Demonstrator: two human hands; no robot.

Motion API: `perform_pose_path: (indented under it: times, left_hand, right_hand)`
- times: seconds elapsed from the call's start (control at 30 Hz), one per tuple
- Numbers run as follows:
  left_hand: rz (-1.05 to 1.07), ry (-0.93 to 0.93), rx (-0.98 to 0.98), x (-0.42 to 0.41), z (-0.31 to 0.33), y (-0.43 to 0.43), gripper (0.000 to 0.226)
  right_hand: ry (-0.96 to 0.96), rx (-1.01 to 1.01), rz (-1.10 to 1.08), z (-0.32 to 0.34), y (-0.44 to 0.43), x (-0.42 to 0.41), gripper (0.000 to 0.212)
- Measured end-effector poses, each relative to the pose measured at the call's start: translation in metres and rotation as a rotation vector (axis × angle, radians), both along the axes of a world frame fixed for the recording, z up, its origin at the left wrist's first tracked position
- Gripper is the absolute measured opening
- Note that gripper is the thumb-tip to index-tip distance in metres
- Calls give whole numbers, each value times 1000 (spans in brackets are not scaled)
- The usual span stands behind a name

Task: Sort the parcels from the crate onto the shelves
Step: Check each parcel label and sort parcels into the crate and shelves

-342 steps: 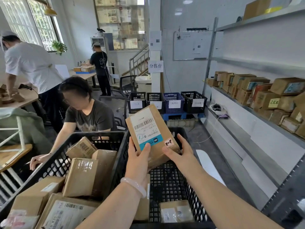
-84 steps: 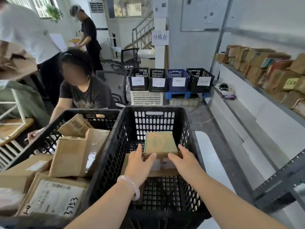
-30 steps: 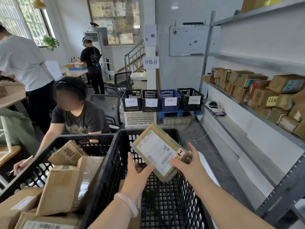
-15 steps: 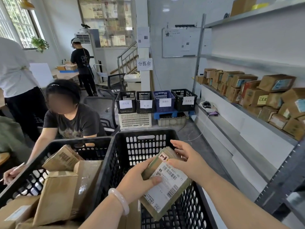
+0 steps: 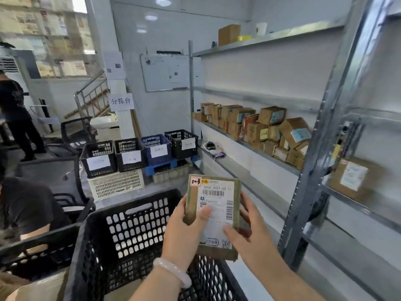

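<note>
A flat parcel (image 5: 213, 213), wrapped in brownish-green paper with a white shipping label facing the camera, is held upright in the air over the far right corner of the black crate (image 5: 130, 235). It touches neither the crate nor any shelf.

The left hand (image 5: 184, 231) grips the parcel's left edge, with the thumb laid across the label and the fingers wrapped out of sight behind. A pale bracelet (image 5: 173, 272) circles that wrist. The right hand (image 5: 249, 233) grips the right edge, its thumb on the lower part of the label and its fingers curled round the back.

Just to the right stands the metal shelving unit (image 5: 314, 148). Its middle shelf (image 5: 249, 146) carries a crowded row of stacked cardboard parcels (image 5: 271, 129), and one larger labelled box (image 5: 353, 179) sits in the nearer bay, blurred. A brown box (image 5: 229, 34) stands on the top shelf.

Beyond the crate, four small labelled bins (image 5: 138, 153) stand side by side, the two on the left resting on a white basket (image 5: 116, 183). A whiteboard (image 5: 165, 72) hangs on the far wall. A seated person in a dark shirt (image 5: 26, 205) is at the left edge.
</note>
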State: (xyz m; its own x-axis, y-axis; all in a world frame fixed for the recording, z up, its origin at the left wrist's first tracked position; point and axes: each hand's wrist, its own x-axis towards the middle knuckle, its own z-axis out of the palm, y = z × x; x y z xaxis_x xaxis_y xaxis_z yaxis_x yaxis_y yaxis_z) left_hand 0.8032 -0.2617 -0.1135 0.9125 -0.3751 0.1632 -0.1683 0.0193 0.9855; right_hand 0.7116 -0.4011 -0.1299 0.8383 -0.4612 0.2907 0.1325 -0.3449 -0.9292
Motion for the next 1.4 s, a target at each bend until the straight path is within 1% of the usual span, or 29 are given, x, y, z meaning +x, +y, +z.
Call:
perform_pose_path:
  times: [0.1, 0.2, 0.3, 0.37, 0.47, 0.53, 0.67, 0.8, 0.93, 1.03, 1.17, 1.23, 1.4]
  left_hand:
    - [-174, -91, 16, -19, 7, -39, 55]
    - [-352, -169, 36, -44, 6, -74, 73]
    - [-440, -214, 69, -74, 4, -102, 90]
    - [-472, -240, 56, -97, 3, -118, 93]
    - [-500, -307, 69, -134, 3, -138, 92]
    - [-522, -373, 85, -159, 6, -153, 88]
    - [-562, -486, 52, -213, 12, -190, 83]
    - [-646, -519, 19, -274, 23, -236, 79]
    - [-717, -532, -29, -350, 42, -285, 91]
    - [-802, -552, -114, -410, 51, -325, 93]
    - [-936, -537, -183, -485, 61, -375, 92]
    - [-984, -523, -233, -517, 66, -396, 92]
    - [-1077, -558, -334, -586, 85, -439, 89]
  right_hand:
    - [-56, 22, -167, 15, -25, -33, 71]
    - [-67, 0, -318, 25, -51, -72, 65]
    - [-56, -4, -436, 29, -70, -115, 63]
    - [-66, 4, -478, 31, -78, -144, 63]
    - [-87, 32, -524, 35, -90, -183, 65]
    - [-95, 12, -564, 39, -101, -208, 67]
    - [-90, -46, -632, 46, -132, -267, 71]
    - [-101, -87, -689, 62, -164, -339, 72]
    - [-122, -123, -761, 78, -197, -419, 69]
    - [-114, -164, -831, 90, -219, -482, 70]
    - [-48, -250, -958, 105, -238, -560, 77]
    - [-23, -298, -1015, 113, -247, -592, 77]
    - [-12, -421, -1182, 125, -263, -657, 75]
